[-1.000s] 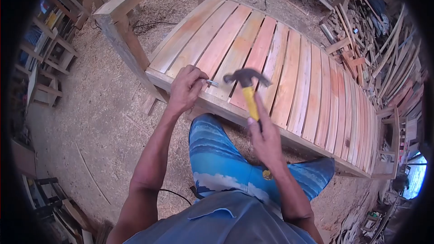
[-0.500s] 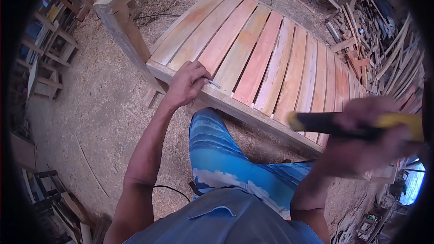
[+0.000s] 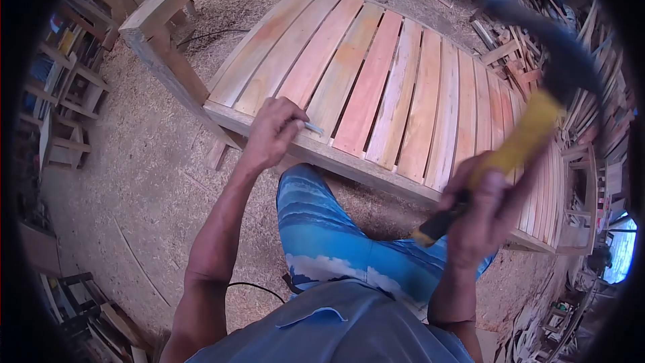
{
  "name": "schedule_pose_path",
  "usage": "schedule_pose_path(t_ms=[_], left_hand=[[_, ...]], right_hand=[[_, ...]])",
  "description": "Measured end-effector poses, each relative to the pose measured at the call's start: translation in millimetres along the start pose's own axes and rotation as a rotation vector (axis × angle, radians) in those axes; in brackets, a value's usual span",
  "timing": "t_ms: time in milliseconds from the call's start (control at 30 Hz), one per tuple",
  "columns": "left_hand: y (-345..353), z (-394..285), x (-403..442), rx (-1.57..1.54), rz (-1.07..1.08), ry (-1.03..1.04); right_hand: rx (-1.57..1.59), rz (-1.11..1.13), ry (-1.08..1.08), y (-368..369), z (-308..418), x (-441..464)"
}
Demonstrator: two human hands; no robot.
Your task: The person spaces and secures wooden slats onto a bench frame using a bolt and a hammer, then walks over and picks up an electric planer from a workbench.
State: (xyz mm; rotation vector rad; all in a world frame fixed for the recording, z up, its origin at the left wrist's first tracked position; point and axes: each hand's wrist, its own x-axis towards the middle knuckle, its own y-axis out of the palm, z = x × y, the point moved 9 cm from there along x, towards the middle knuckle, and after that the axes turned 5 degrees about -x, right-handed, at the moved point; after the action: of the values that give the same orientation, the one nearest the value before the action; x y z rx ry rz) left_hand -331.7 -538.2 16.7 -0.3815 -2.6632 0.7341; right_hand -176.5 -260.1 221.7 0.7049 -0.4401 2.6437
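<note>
Head view: left hand [image 3: 272, 136] pinches a slim metal rod [image 3: 313, 127] between thumb and fingers, over the slat ends near the front rail [image 3: 376, 169] of a slatted wooden seat [image 3: 371, 87]. Whether its tip touches wood, we cannot tell. Right hand [image 3: 476, 232] is wrapped round the handle of a hammer [image 3: 517, 138], raised well apart from the rod, its head blurred.

Risks, as we judge them: a stroke off line could catch the left fingers, which sit close behind so small a target. A glancing hit could tip the rod and dent a slat; a loose pinch would invite that.

Against half a second ago: the hammer head, then out of frame, now shows at upper right; the handle, then nearly level, slants upward. Left hand and rod hold much the same spot on the seat.
</note>
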Motion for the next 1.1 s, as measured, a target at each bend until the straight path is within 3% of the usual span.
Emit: schedule_pose_path(t_ms=[67, 133, 233, 333, 467, 533, 600, 667, 700, 833, 967, 1033, 1100], left_hand=[[8.4, -12.6, -4.9, 0.139, 0.024, 0.093], [6.4, -4.2, -1.9, 0.094, 0.031, 0.056], [3.8, -2.1, -1.9, 0.070, 0.036, 0.044], [3.4, -5.2, -0.2, 0.079, 0.052, 0.045], [2.4, -7.3, 0.4, 0.075, 0.064, 0.062], [3.4, -7.0, -0.4, 0.059, 0.061, 0.066], [1.5, -8.2, -0.9, 0.060, 0.062, 0.073], [2.3, -7.5, -1.5, 0.073, 0.060, 0.082], [3.6, -8.5, -3.5, 0.074, 0.078, 0.075], [6.7, -8.4, -4.3, 0.066, 0.070, 0.055], [5.1, -9.8, -0.3, 0.085, 0.063, 0.049], [6.1, -11.6, -1.8, 0.097, 0.057, 0.047], [5.3, -14.9, -2.1, 0.125, 0.059, 0.053]], right_hand=[[-0.040, -0.139, -0.140, -21.1, 29.0, 17.9], [-0.081, -0.155, -0.264, -33.4, 59.4, 33.2], [0.338, 0.202, -0.175, -49.3, 82.5, 63.3], [0.434, 0.474, -0.365, -66.7, 91.3, 83.6], [0.386, 0.210, -0.411, -59.0, 91.8, 76.2], [0.126, -0.125, -0.181, -50.9, 10.0, 23.7], [-0.351, 0.239, 0.228, 1.1, -88.7, -45.7], [-0.477, 0.661, 0.349, 69.3, -118.0, -81.0], [-0.331, 0.662, 0.487, 77.6, -122.2, -91.5], [-0.203, 0.451, 0.621, 39.4, -89.7, -52.3], [0.004, -0.030, 0.151, -6.8, -17.9, -14.7], [-0.017, -0.034, 0.026, -16.8, -29.3, -24.4], [-0.270, 0.215, 0.086, -2.9, -79.9, -65.0]])
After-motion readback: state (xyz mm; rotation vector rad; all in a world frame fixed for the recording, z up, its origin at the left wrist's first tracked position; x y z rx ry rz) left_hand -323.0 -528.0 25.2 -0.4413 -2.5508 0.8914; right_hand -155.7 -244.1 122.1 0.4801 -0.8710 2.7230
